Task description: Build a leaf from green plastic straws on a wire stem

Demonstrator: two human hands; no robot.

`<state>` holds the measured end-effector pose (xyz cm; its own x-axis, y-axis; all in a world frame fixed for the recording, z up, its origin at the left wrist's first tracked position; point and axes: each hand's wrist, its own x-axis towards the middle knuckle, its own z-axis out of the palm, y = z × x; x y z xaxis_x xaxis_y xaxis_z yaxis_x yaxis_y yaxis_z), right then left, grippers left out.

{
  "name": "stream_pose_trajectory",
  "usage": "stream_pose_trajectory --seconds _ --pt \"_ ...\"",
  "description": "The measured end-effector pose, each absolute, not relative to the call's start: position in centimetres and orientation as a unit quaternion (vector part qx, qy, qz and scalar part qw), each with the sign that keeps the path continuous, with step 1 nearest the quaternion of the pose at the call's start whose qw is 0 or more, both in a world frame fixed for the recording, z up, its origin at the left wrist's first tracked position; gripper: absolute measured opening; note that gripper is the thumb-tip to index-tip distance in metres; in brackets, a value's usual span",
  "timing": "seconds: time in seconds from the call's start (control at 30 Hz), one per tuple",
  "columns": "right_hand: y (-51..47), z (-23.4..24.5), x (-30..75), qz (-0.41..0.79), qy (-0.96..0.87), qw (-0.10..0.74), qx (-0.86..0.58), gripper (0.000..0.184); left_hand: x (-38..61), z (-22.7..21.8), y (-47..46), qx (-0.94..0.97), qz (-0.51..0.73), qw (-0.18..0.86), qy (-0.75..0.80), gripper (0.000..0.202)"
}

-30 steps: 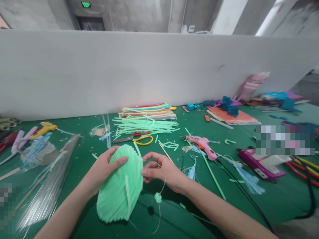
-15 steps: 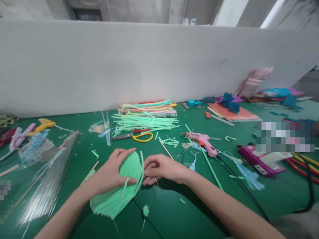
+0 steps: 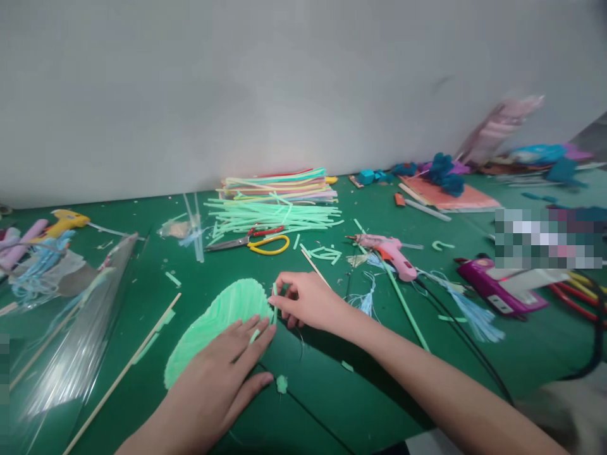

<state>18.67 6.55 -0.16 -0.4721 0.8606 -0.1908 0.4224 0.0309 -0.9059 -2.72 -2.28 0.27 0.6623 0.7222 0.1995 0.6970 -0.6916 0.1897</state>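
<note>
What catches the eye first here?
The mint-green straw fan lies flat on the green table, mid-frame, with the left hand pressed open on it and the right hand pinching its right edge. Behind it, at the back, sits a pile of coloured straws, with a pink glue gun to the right.

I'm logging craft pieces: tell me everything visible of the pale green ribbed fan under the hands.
The fan is a mint-green, shell-shaped sheet of what look like thin plastic straws laid side by side, finely ribbed with a scalloped rim. It lies flat on the green table. The left hand rests palm-down on its near part, hiding it; the right hand pinches a narrow green strip at its right edge.
</note>
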Motion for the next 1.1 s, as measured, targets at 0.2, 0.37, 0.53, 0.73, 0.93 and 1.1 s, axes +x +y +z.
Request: stream_pose_trajectory --seconds 0.2,0.37,0.53,0.73,0.93,1.1 --pt "7.1 0.0 18.6 0.346 -0.772 0.244 -0.473 0.015 -3.0 -0.8 -1.8 0.923 0.127 0.019 0.363 0.064" --pt "7.4 -0.2 18.3 0.373 -0.754 0.234 -0.488 0.014 -3.4 -0.3 -2.0 0.935 0.104 0.026 0.337 0.061" --pt "7.4 -0.5 18.3 0.382 -0.745 0.242 -0.491 0.016 -4.1 -0.4 -2.0 0.941 0.084 0.023 0.326 0.065" --pt "7.4 -0.8 18.6 0.444 -0.716 0.243 -0.481 0.017 -3.9 -0.9 -2.2 0.935 0.115 0.024 0.335 0.072" --pt "7.0 -0.3 18.8 0.508 -0.667 0.257 -0.481 0.009 -3.6 -1.0 -2.3 0.938 0.102 0.017 0.331 0.080" --pt "6.0 0.9 18.8 0.408 -0.726 0.258 -0.489 0.013 -3.6 -1.1 -2.2 0.938 0.097 0.012 0.333 0.079"
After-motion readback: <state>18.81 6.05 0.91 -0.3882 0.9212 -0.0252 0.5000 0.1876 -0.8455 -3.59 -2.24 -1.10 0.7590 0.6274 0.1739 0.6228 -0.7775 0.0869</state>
